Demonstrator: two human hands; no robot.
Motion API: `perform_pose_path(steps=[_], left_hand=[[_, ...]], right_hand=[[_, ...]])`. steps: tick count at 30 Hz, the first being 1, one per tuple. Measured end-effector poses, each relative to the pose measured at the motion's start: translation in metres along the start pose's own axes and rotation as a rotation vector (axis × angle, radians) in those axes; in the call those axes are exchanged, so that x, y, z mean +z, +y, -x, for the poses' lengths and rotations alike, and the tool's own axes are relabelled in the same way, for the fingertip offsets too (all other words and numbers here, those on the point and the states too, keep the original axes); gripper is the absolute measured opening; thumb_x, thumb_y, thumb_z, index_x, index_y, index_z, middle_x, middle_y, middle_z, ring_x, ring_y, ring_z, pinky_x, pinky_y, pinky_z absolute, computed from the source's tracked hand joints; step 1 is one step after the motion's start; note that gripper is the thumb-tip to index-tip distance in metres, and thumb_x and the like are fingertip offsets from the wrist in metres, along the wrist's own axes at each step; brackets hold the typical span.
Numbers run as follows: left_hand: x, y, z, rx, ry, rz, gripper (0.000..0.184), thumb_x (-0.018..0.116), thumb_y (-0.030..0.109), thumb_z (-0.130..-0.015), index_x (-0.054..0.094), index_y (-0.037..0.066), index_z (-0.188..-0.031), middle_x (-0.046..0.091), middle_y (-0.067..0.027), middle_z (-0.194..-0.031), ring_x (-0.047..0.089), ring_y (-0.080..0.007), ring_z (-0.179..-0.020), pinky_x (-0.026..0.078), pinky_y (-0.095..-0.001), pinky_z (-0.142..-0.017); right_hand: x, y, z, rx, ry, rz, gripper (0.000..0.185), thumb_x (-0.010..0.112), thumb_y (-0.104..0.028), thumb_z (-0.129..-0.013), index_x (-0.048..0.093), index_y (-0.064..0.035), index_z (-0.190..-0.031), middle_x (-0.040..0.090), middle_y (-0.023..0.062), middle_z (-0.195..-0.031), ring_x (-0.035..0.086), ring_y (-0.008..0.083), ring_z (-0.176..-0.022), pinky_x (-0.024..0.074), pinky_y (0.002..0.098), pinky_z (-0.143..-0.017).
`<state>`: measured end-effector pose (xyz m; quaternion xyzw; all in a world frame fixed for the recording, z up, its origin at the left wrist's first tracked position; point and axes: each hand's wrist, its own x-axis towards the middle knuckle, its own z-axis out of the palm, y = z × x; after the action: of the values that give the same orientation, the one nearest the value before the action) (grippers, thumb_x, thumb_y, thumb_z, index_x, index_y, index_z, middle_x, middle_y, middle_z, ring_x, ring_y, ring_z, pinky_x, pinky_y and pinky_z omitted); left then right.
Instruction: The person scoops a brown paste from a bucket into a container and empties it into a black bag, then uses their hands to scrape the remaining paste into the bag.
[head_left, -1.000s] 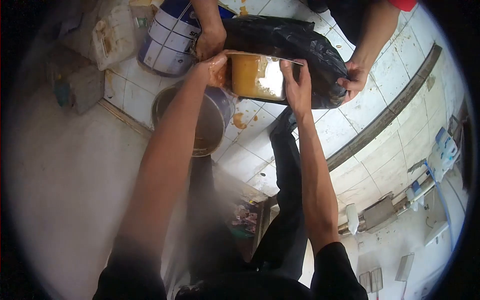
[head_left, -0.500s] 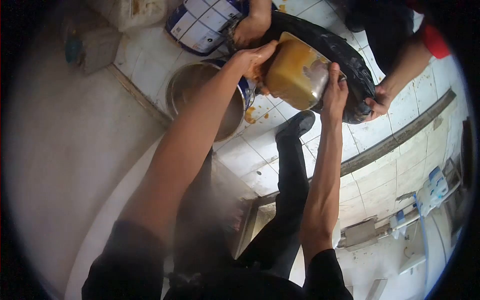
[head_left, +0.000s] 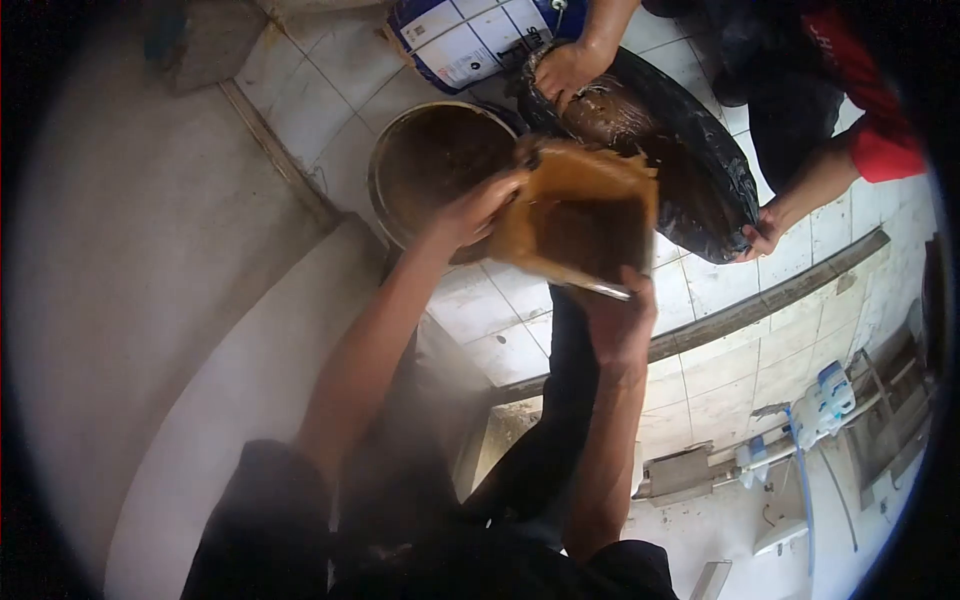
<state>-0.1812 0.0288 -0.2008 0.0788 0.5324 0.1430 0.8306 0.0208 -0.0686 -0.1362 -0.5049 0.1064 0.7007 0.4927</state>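
Brown-smeared pan (head_left: 585, 220) gripped between left hand (head_left: 485, 208) and right hand (head_left: 622, 318), fingers closed on opposite sides.

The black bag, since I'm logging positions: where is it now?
In the head view, the black bag is upper right of centre, held open by another person's hands, just beyond the square container.
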Motion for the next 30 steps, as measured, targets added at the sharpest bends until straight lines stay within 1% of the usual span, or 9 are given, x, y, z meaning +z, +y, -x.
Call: perform_pose_path(steps=[6, 9, 13, 15, 20, 23, 25, 27, 30], left_hand=[[-0.11, -0.015, 0.039, -0.118, 0.247, 0.022, 0.031, 0.048, 0.03, -0.095, 0.057, 0.005, -0.109, 0.064, -0.0069, -0.099, 0.064, -0.0163, -0.082, 0.055, -0.0322, -0.072], [-0.164, -0.024, 0.005, -0.202, 0.421, -0.123, 0.036, 0.05, 0.027, -0.095, 0.054, -0.001, -0.118, 0.062, -0.0121, -0.108, 0.064, -0.0184, -0.094, 0.056, -0.0356, -0.078], [-0.261, -0.097, -0.097, -0.154, 0.346, -0.05, 0.039, 0.053, 0.022, -0.095, 0.05, -0.002, -0.125, 0.061, -0.0126, -0.111, 0.062, -0.019, -0.097, 0.054, -0.0335, -0.08], [-0.251, -0.101, -0.1, 0.105, 0.419, -0.34, 0.017, 0.064, 0.022, -0.081, 0.069, 0.009, -0.09, 0.066, -0.0084, -0.086, 0.065, -0.0195, -0.082, 0.053, -0.0406, -0.069], [-0.293, -0.131, -0.199, -0.289, 0.273, -1.208, 0.025, 0.062, 0.019, -0.088, 0.063, -0.001, -0.103, 0.062, -0.0105, -0.097, 0.06, -0.0251, -0.083, 0.05, -0.0363, -0.075], [-0.336, -0.183, -0.269, -0.208, 0.203, -1.497, 0.023, 0.061, 0.021, -0.085, 0.066, 0.002, -0.096, 0.065, -0.0103, -0.093, 0.062, -0.0246, -0.083, 0.052, -0.037, -0.075], [-0.387, -0.231, -0.345, 0.054, 0.218, -1.725, 0.022, 0.06, 0.023, -0.084, 0.068, 0.004, -0.092, 0.067, -0.0102, -0.09, 0.064, -0.0242, -0.083, 0.053, -0.0375, -0.074], [-0.422, -0.269, -0.386, 0.672, 0.785, -1.701, 0.021, 0.058, 0.022, -0.083, 0.066, 0.002, -0.086, 0.064, -0.0142, -0.088, 0.062, -0.0271, -0.083, 0.051, -0.0403, -0.079], [-0.338, -0.214, -0.309, 0.358, 0.638, -1.791, 0.026, 0.053, 0.019, -0.086, 0.074, 0.009, -0.099, 0.065, -0.0188, -0.111, 0.064, -0.0294, -0.104, 0.05, -0.0448, -0.088]], right_hand=[[0.045, 0.1, -0.021, 0.243, 0.103, 0.432, 0.049, 0.042, -0.035, -0.094, 0.042, -0.0002, -0.128, 0.048, 0.0171, -0.125, 0.054, 0.033, -0.11, 0.0515, 0.0473, -0.088], [0.074, 0.13, -0.066, 0.319, 0.206, 0.507, 0.051, 0.043, -0.039, -0.094, 0.04, -0.0022, -0.13, 0.047, 0.0153, -0.126, 0.054, 0.0327, -0.109, 0.0542, 0.0482, -0.082], [0.014, 0.21, -0.175, 0.184, 0.186, 0.532, 0.055, 0.05, -0.042, -0.091, 0.039, -0.0059, -0.132, 0.048, 0.0132, -0.127, 0.054, 0.0351, -0.109, 0.0556, 0.0509, -0.074], [0.0, 0.236, -0.215, 0.253, 0.367, 0.482, 0.051, 0.055, -0.04, -0.088, 0.045, -0.0058, -0.126, 0.05, 0.0127, -0.125, 0.056, 0.0339, -0.107, 0.0569, 0.0501, -0.07], [-0.01, 0.267, -0.271, 0.369, 0.559, 0.591, 0.045, 0.063, -0.032, -0.083, 0.052, -0.0054, -0.119, 0.054, 0.0125, -0.121, 0.057, 0.0322, -0.106, 0.0565, 0.047, -0.071], [0.003, 0.264, -0.292, 0.457, 0.528, 0.755, 0.043, 0.067, -0.026, -0.081, 0.055, -0.0051, -0.116, 0.056, 0.0126, -0.12, 0.058, 0.0314, -0.106, 0.0558, 0.0449, -0.073], [0.004, 0.263, -0.299, 0.466, 0.525, 0.834, 0.041, 0.07, -0.023, -0.079, 0.057, -0.0049, -0.114, 0.057, 0.0127, -0.119, 0.058, 0.0309, -0.106, 0.0553, 0.0435, -0.074], [0.019, 0.257, -0.308, 0.474, 0.547, 0.897, 0.04, 0.073, -0.019, -0.077, 0.059, -0.0047, -0.112, 0.058, 0.0128, -0.118, 0.058, 0.0304, -0.106, 0.0548, 0.0422, -0.076], [0.021, 0.253, -0.323, 0.499, 0.515, 0.965, 0.039, 0.075, -0.016, -0.076, 0.061, -0.0046, -0.11, 0.059, 0.0128, -0.117, 0.058, 0.0297, -0.106, 0.0546, 0.0407, -0.077]])
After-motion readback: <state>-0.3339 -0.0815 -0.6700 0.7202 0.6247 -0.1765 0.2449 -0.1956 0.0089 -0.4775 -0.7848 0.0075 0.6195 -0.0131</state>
